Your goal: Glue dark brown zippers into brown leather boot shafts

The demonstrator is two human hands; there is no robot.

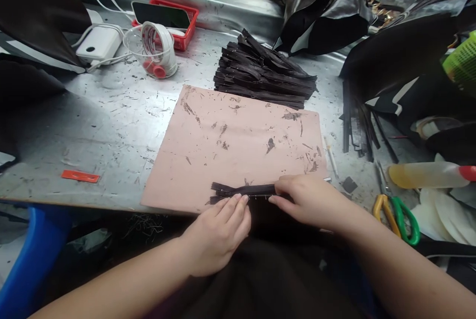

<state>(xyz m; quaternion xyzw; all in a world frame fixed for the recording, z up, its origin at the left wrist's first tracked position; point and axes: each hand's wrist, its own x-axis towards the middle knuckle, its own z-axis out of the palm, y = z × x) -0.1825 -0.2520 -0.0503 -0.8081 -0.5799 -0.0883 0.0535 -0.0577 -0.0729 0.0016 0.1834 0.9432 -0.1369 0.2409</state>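
A black zipper (241, 190) lies along the near edge of the pink board (223, 130), its left end split into two tapes. My left hand (223, 229) has its fingers pressed together on the zipper's near side, left of the middle. Further right, my right hand (307, 200) pinches the zipper between thumb and fingers, hiding its right end. Small pale specks run along the zipper's lower edge between the hands. Behind the board lies a stacked pile of similar black zippers (260, 73).
Scissors (396, 215) and a bottle of yellow liquid (427, 175) lie at the right. Black leather pieces (401, 56) stand behind them. At the back left are a tape roll in a clear cup (158, 51), a red basket (191, 24) with a phone, and a white charger (100, 43).
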